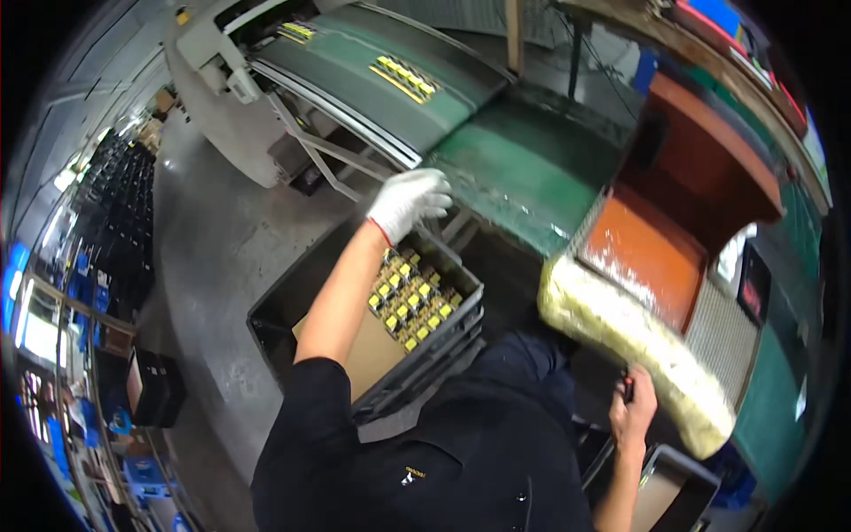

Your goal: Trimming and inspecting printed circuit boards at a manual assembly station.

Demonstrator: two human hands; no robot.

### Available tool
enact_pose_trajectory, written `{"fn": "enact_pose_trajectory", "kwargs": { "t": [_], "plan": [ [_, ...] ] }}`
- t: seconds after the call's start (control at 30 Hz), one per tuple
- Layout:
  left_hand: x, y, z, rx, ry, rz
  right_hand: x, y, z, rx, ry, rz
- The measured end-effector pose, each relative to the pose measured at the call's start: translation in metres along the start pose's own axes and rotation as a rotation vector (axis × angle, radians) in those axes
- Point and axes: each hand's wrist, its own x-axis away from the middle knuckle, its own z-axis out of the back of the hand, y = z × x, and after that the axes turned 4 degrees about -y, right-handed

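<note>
My left hand (409, 202), in a white glove with a red cuff, hangs over the far edge of a black crate (279, 350), close to the conveyor's near end. Its fingers are loosely bent and a little apart, and nothing shows in them. Inside the crate, rows of small yellow-and-black parts (412, 301) lie beside a sheet of brown cardboard (377, 350). Bare and closed, my right hand (632, 408) grips a small black-and-red tool (628, 387), mostly hidden by the fingers. That hand is beside a long padded roll (638, 341) wrapped in clear film.
A dark green conveyor belt (355, 58) carries two groups of yellow-and-black parts (403, 78). It meets a green tabletop (523, 173). An orange tray (643, 257) stands behind the roll. Another crate (678, 479) is at lower right. Stacked black crates (111, 213) line the far left.
</note>
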Motion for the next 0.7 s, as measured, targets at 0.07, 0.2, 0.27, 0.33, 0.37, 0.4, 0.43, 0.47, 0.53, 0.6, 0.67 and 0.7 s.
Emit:
{"fn": "enact_pose_trajectory", "kwargs": {
  "t": [0.07,0.2,0.27,0.33,0.37,0.4,0.43,0.47,0.53,0.6,0.67,0.7],
  "plan": [
    [-0.052,0.021,0.058,-0.012,0.092,-0.062,-0.012,0.024,0.01,0.056,0.061,-0.024],
    [-0.143,0.07,0.109,-0.065,0.28,-0.089,-0.027,0.088,0.023,0.212,0.151,-0.153],
    [-0.187,0.086,0.125,-0.135,0.405,-0.036,-0.031,0.122,0.02,0.282,0.269,-0.19],
    [-0.23,0.094,0.132,-0.174,0.473,-0.053,-0.032,0.148,0.013,0.358,0.349,-0.159],
    [-0.248,0.094,0.131,-0.165,0.477,-0.048,-0.033,0.156,0.01,0.365,0.342,-0.154],
    [-0.263,0.096,0.123,-0.236,0.535,-0.055,-0.03,0.151,0.006,0.329,0.309,-0.221],
    [-0.277,0.098,0.116,-0.307,0.594,-0.061,-0.031,0.147,0.002,0.294,0.276,-0.288],
    [-0.29,0.101,0.116,-0.339,0.613,-0.062,-0.037,0.142,0.0,0.301,0.257,-0.23],
    [-0.322,0.103,0.123,-0.367,0.646,-0.063,-0.045,0.138,0.001,0.302,0.229,-0.162],
    [-0.359,0.102,0.142,-0.703,0.773,-0.173,-0.048,0.14,-0.004,0.305,0.286,-0.215],
    [-0.392,0.099,0.134,-0.747,0.869,-0.064,-0.066,0.119,-0.029,0.239,0.529,-0.384],
    [-0.402,0.093,0.109,-0.756,0.871,-0.055,-0.078,0.13,-0.036,0.236,0.519,-0.392]
  ]
}}
